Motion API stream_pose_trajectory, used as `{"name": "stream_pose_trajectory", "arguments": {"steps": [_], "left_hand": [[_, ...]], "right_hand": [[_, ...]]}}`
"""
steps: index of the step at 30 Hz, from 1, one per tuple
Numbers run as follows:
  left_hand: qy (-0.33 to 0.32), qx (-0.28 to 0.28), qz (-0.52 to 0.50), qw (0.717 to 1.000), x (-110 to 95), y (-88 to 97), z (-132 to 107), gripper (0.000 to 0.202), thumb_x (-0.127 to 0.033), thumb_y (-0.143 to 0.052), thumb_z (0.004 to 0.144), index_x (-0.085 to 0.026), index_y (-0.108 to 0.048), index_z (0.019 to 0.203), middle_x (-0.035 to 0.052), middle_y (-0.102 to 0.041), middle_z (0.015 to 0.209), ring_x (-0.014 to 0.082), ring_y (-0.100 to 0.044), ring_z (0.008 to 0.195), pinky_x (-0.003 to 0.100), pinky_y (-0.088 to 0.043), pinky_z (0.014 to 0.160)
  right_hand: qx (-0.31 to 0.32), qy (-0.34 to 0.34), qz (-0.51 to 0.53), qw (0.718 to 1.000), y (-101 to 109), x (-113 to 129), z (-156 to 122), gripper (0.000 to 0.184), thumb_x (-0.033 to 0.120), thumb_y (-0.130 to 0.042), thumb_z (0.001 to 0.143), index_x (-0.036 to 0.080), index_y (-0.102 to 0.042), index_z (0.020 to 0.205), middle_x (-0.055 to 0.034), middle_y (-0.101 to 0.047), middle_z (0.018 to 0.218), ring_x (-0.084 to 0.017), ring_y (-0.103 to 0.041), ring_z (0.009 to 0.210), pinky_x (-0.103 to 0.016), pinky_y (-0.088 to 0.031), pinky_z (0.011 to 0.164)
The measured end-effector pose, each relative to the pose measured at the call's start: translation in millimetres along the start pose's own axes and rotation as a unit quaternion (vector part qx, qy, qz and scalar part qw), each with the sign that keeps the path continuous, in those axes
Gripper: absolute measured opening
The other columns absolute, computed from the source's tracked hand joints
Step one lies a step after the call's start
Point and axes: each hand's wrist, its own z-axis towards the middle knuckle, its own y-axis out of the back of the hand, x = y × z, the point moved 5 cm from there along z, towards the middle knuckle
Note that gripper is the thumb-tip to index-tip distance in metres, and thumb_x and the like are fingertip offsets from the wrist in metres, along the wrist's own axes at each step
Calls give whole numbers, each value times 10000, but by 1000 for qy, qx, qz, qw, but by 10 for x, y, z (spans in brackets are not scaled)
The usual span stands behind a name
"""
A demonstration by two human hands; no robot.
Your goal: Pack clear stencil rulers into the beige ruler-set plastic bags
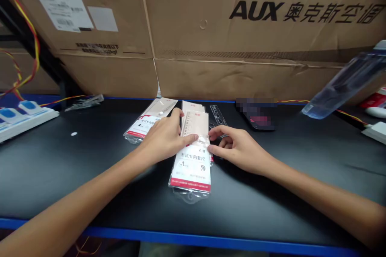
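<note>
A clear plastic ruler-set packet [192, 164] with a pink card insert and a red bottom strip lies on the black table [90, 176], on top of other like packets. My left hand [165, 138] rests on the packet's upper left edge, thumb laid across its face. My right hand [237, 146] touches the packet's right edge with curled fingers, thumb and forefinger pinched at the side. A second packet [144, 124] lies under and to the left of my left hand.
Large brown cardboard boxes [211, 32] wall off the back of the table. A white power strip [21, 118] sits far left with red and yellow wires. A dark ruler [217, 115], a blurred dark object [257, 114] and a tilted clear bottle [346, 82] lie to the right.
</note>
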Motion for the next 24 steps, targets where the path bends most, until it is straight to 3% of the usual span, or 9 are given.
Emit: {"name": "stream_pose_trajectory", "arguments": {"steps": [4, 8, 14, 19, 24], "left_hand": [[17, 6, -64, 998, 16, 34, 29, 553, -476, -747, 729, -226, -477, 1141, -14, -646, 749, 213, -647, 614, 291, -411, 488], [62, 29, -209, 975, 26, -11, 46, 553, -393, -781, 715, -221, -474, 1142, -32, -633, 716, 192, -661, 598, 273, -466, 482], [51, 12, -352, 934, -137, 7, -20, 562, -322, -757, 765, -231, -476, 1244, -25, -649, 714, 171, -661, 550, 243, -478, 439], [-12, -17, -245, 969, -210, 70, -58, 523, -320, -684, 827, -235, -477, 1300, -16, -659, 698, 151, -619, 497, 238, -417, 405], [-79, -60, -83, 992, -239, 135, -63, 362, -298, -639, 853, -250, -514, 1189, -83, -543, 535, 142, -541, 469, 265, -369, 458]], "right_hand": [[8, 8, -9, 1000, -6, 11, -11, 245, 304, -687, 835, 185, -626, 1040, -14, -701, 871, -116, -614, 614, -239, -468, 545], [8, 20, -5, 1000, -7, 4, -19, 250, 345, -682, 853, 195, -643, 1050, -13, -689, 872, -117, -604, 624, -240, -467, 538], [-24, -21, 126, 991, 26, -94, 51, 355, 513, -673, 858, 205, -586, 1012, -18, -653, 886, -126, -624, 631, -242, -496, 497], [-40, -28, 177, 983, 54, -131, 83, 494, 460, -786, 769, 214, -512, 1098, -18, -644, 945, -119, -604, 639, -234, -476, 477], [-13, -36, 173, 984, 10, -107, 65, 522, 457, -791, 769, 221, -489, 1123, -16, -660, 953, -113, -580, 657, -230, -452, 500]]}}
